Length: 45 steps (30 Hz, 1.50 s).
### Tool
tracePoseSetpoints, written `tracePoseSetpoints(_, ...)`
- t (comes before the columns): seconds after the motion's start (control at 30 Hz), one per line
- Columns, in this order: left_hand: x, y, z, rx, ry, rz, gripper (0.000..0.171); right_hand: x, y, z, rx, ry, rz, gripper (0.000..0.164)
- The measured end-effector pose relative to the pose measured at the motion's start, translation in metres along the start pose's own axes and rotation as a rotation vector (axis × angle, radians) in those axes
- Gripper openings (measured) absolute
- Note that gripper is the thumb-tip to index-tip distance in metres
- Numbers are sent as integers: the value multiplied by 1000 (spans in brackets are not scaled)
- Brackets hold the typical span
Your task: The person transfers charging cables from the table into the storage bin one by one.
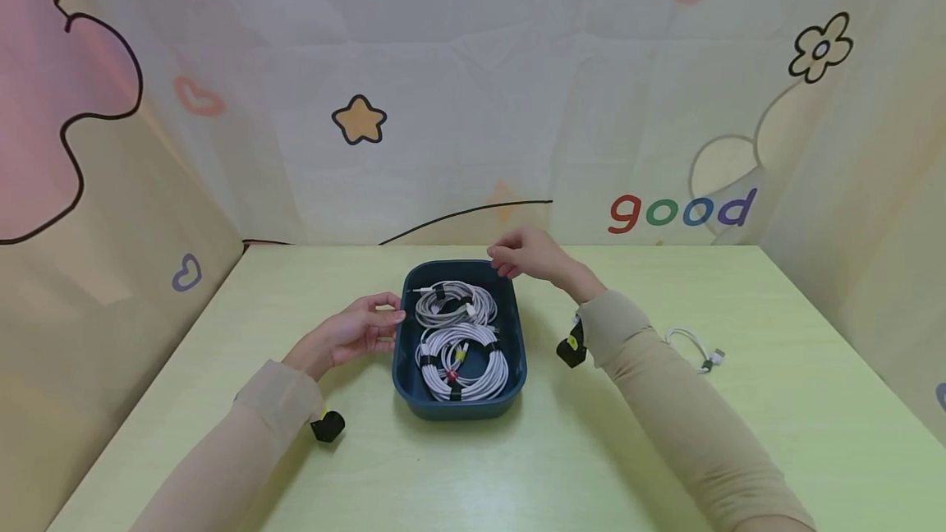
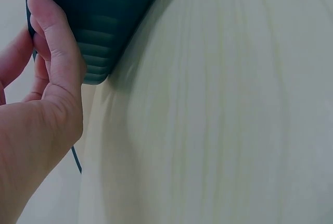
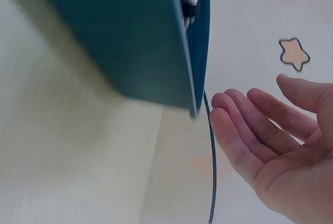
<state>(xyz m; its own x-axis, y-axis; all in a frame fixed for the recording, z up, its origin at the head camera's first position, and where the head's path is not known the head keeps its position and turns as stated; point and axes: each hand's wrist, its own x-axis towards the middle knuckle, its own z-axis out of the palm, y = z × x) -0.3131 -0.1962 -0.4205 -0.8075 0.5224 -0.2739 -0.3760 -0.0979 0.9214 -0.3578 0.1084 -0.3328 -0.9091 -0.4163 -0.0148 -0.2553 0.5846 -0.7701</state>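
Note:
A dark blue oblong bin (image 1: 458, 410) stands on the table. Inside lie a coil of grey cable (image 1: 479, 302) toward the back and a coil of white cable (image 1: 443, 391) at the front, both with black straps. At the bin's left rim, my left hand (image 1: 358, 331) holds the edge lightly, its thumb (image 2: 54, 31) against the outer wall with the tip at the rim. My right hand (image 1: 534, 254) hovers by the back right corner of the bin. In the right wrist view its fingers (image 3: 234, 140) are loosely bent with nothing in them.
A short white cable (image 1: 691, 338) with a plug lies on the table (image 1: 458, 483) to the right, partly behind my right sleeve (image 1: 680, 401). A printed cloth (image 1: 473, 105) hangs along the back and both sides of the table.

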Motion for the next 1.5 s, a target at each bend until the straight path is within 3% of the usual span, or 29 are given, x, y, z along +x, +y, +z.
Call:
tracePoseSetpoints(0.37,2,-2,-4,10,7,2,9,-32,36,-45,-209,103,-3,28)
tracePoseSetpoints(0.77,2,-2,-2,28,3,14,7,-88,72,-102,-351,159,28,28)
tracePoseSetpoints(0.97,2,-3,-3,39,6,16,6,-109,96,-122,-429,95,117,29)
tracePoseSetpoints(1.27,1,-3,-3,29,-3,15,6,-128,122,-123,-474,-156,287,28)
tracePoseSetpoints(1.5,1,-2,-3,33,-10,21,6,-132,147,-115,-442,-175,297,12)
